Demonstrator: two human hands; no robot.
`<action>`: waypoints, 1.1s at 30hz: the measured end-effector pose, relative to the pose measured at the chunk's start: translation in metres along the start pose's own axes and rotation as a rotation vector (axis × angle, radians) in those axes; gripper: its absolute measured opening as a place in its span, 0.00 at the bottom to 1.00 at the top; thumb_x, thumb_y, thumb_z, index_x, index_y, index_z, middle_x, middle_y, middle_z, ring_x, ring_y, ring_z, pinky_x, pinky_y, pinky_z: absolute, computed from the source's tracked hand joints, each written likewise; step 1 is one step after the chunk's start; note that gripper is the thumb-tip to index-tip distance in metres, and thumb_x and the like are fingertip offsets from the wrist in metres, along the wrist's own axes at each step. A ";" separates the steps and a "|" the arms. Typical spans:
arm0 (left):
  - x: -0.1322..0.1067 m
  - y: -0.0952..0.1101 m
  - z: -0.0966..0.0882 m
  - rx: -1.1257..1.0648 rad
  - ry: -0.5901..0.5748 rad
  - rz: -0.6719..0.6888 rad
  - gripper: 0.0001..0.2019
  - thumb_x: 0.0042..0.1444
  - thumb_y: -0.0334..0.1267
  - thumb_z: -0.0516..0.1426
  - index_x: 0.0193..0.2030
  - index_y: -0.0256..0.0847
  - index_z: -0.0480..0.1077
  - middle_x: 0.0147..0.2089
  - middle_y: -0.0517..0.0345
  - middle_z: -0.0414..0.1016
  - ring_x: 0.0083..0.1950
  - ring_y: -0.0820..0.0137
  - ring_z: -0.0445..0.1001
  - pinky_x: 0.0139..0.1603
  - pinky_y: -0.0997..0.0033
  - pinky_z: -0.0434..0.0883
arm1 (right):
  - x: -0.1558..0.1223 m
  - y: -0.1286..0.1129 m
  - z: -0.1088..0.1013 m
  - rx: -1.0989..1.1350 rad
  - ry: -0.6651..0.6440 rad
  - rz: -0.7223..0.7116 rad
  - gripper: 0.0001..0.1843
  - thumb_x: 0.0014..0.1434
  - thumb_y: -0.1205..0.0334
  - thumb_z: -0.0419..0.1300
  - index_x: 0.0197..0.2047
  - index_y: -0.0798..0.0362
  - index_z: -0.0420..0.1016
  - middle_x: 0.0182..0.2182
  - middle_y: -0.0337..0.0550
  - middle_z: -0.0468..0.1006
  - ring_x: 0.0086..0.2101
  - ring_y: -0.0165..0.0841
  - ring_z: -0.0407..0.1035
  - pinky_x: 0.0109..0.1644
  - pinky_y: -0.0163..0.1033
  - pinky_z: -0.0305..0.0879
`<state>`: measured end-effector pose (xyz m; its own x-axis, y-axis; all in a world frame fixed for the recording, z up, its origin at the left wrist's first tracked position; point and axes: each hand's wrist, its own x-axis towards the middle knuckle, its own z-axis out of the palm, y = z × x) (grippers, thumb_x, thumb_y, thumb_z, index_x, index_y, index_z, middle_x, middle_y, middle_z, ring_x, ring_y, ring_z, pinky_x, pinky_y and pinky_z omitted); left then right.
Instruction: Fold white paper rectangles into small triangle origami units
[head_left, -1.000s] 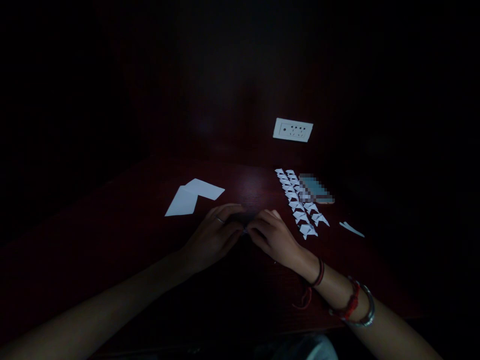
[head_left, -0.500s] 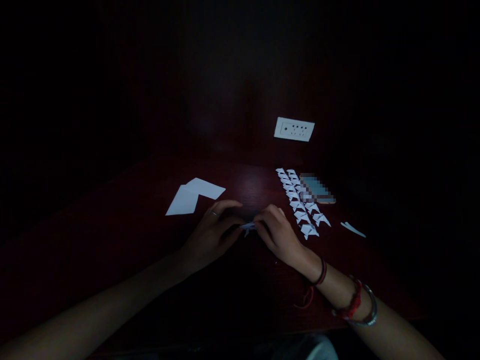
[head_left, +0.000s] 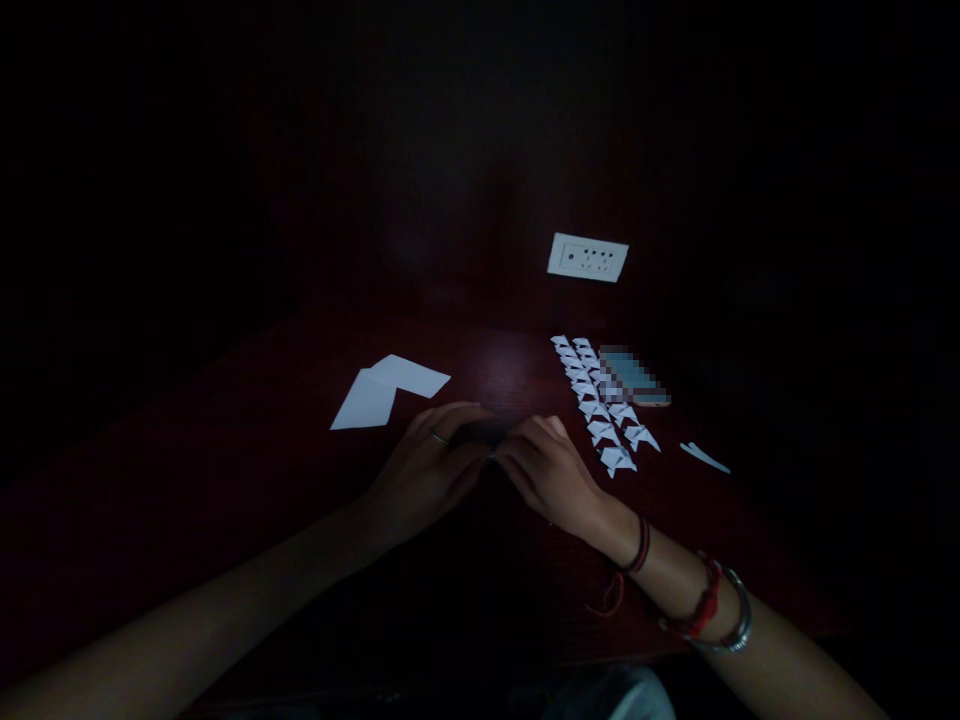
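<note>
My left hand [head_left: 431,465] and my right hand [head_left: 547,470] meet at the fingertips over the middle of the dark red table. Between them they pinch a small piece of folded paper [head_left: 492,458], of which only a sliver shows; the fingers hide the rest. My left hand's thumb and index finger are closed on it, with the other fingers stretched forward. The right hand's fingers curl round its other end. Two rows of small folded white paper figures [head_left: 595,410] lie to the right of my right hand. Beyond my left hand rest white paper sheets [head_left: 367,400].
A phone [head_left: 634,375], partly pixelated, lies beside the paper rows. Further right are thin white paper strips [head_left: 705,458]. A white socket plate [head_left: 588,258] is set in the dark wall behind the table [head_left: 495,350].
My hands have drawn closer together, and my right fingers have shifted slightly left. The folded paper, visible between them before, is now almost covered.
</note>
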<state>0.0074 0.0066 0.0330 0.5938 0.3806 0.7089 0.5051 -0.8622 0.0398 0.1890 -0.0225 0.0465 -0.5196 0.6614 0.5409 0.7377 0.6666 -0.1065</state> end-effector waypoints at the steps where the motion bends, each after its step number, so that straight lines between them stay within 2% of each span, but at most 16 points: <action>1: 0.000 0.000 0.000 -0.011 0.004 -0.007 0.07 0.52 0.30 0.53 0.38 0.41 0.66 0.52 0.54 0.58 0.54 0.62 0.58 0.51 0.55 0.61 | 0.000 0.000 0.000 -0.016 -0.010 -0.006 0.12 0.59 0.66 0.46 0.32 0.54 0.69 0.30 0.43 0.68 0.32 0.31 0.59 0.37 0.39 0.51; 5: 0.000 0.001 -0.001 -0.041 0.010 -0.025 0.06 0.53 0.29 0.52 0.37 0.40 0.66 0.52 0.54 0.58 0.54 0.63 0.58 0.51 0.56 0.61 | 0.000 -0.002 -0.001 -0.050 -0.015 -0.016 0.11 0.58 0.66 0.46 0.30 0.54 0.68 0.29 0.42 0.68 0.32 0.31 0.58 0.37 0.39 0.50; 12: 0.002 0.002 -0.001 -0.029 0.037 -0.041 0.06 0.52 0.29 0.53 0.37 0.39 0.66 0.52 0.54 0.58 0.54 0.63 0.59 0.52 0.57 0.60 | -0.001 0.001 -0.001 0.047 0.043 -0.005 0.11 0.59 0.64 0.47 0.32 0.54 0.69 0.30 0.41 0.69 0.33 0.31 0.59 0.39 0.39 0.51; 17: 0.002 0.004 -0.002 -0.055 -0.006 -0.025 0.06 0.52 0.28 0.52 0.35 0.39 0.66 0.51 0.54 0.59 0.53 0.63 0.59 0.51 0.57 0.61 | -0.001 0.002 0.000 0.047 0.054 -0.014 0.08 0.58 0.63 0.49 0.34 0.54 0.69 0.32 0.43 0.69 0.34 0.31 0.60 0.39 0.39 0.51; 25: 0.000 0.002 0.001 -0.091 -0.034 -0.023 0.06 0.53 0.27 0.52 0.35 0.40 0.66 0.50 0.55 0.59 0.53 0.64 0.58 0.51 0.59 0.61 | 0.003 -0.002 0.002 -0.065 -0.014 -0.055 0.10 0.57 0.67 0.48 0.29 0.56 0.68 0.28 0.43 0.67 0.31 0.31 0.58 0.36 0.38 0.51; 29: 0.000 0.000 0.003 -0.083 0.001 -0.096 0.07 0.53 0.30 0.53 0.39 0.41 0.65 0.51 0.54 0.57 0.54 0.64 0.58 0.51 0.57 0.61 | 0.003 -0.001 0.001 -0.053 0.000 -0.022 0.09 0.58 0.67 0.48 0.30 0.57 0.67 0.29 0.43 0.67 0.32 0.31 0.58 0.36 0.38 0.51; 33: 0.000 -0.003 0.002 -0.118 0.006 -0.088 0.03 0.54 0.31 0.53 0.35 0.40 0.66 0.51 0.55 0.56 0.54 0.64 0.57 0.52 0.57 0.61 | 0.001 0.001 0.000 -0.023 0.004 -0.007 0.10 0.59 0.65 0.47 0.32 0.55 0.68 0.30 0.43 0.67 0.33 0.31 0.59 0.38 0.39 0.51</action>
<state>0.0071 0.0099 0.0314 0.5467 0.4551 0.7028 0.4778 -0.8589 0.1845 0.1897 -0.0215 0.0469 -0.5230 0.6557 0.5445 0.7439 0.6630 -0.0839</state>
